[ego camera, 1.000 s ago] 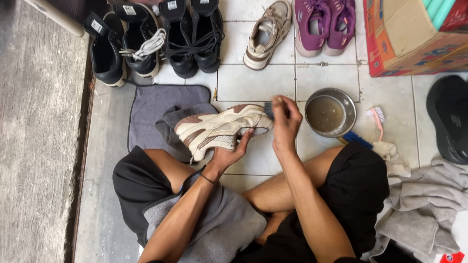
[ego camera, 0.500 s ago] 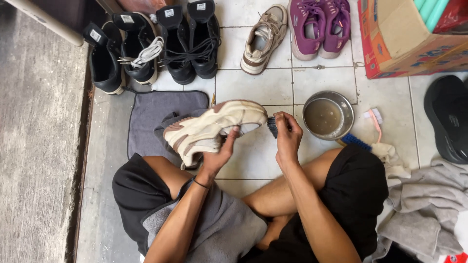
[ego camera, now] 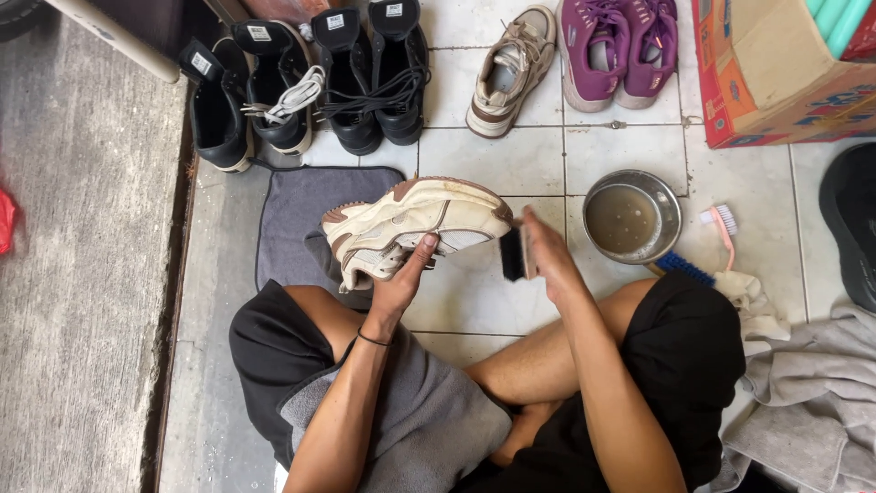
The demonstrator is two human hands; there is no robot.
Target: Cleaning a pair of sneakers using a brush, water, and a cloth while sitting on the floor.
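Sneaker: a cream and brown sneaker [ego camera: 415, 226] is held on its side above the tiled floor [ego camera: 474, 301], toe end turned toward the right hand.
Left hand: the left hand [ego camera: 401, 283] is closed around the sneaker from underneath, thumb pressed against its side; a dark band is worn at the wrist.
Right hand: the right hand [ego camera: 546, 256] is clamped on a dark-bristled brush [ego camera: 513, 254], which is set against the sneaker's toe end.
Behind the grip: a grey cloth mat [ego camera: 301, 219] is spread on the floor under and beyond the held sneaker.
Right of the grip: a metal bowl of murky water [ego camera: 631, 217] is placed just beside the brush hand; beyond it a pink toothbrush [ego camera: 723, 228] and a blue brush [ego camera: 680, 267] are laid near a crumpled pale rag [ego camera: 748, 297].
Far side: black boots [ego camera: 365, 73], a beige sneaker [ego camera: 511, 68] and purple trainers [ego camera: 616, 46] are lined up well apart from the hands; a cardboard box [ego camera: 776, 73] is set at the far right.
Near side: a grey towel [ego camera: 429, 424] is draped over the lap, below the left forearm.
Obstruction: the brush handle is mostly hidden by the right hand's fingers; part of the sneaker's underside is covered by the left hand.
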